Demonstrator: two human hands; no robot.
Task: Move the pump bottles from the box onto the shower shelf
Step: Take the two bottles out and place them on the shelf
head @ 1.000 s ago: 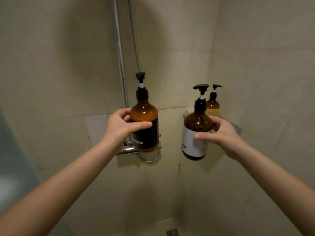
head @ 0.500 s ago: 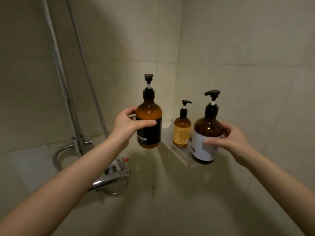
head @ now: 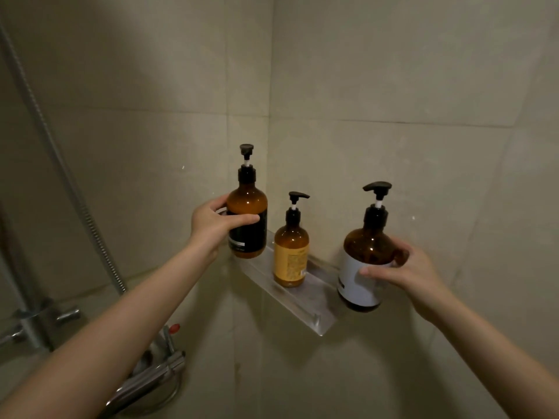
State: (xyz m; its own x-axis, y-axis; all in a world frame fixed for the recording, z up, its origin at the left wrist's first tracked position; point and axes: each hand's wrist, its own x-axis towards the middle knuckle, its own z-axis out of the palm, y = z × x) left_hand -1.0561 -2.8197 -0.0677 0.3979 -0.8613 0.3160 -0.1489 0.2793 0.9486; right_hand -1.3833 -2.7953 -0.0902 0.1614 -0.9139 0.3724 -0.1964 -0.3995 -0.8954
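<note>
Black-label bottle [head: 247,225] gripped upright in left hand [head: 211,228]; white-label bottle [head: 364,267] gripped in right hand [head: 405,273], arms outstretched.

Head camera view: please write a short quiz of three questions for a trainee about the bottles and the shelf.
1. True or false: the small bottle with the yellow label stands on the clear shelf and no hand touches it.
2. Which hand holds the bottle with the black label? A) left hand B) right hand C) neither hand
3. Fill in: the right hand grips the large bottle with the ____ label.

Key:
1. True
2. A, the left hand
3. white
</note>
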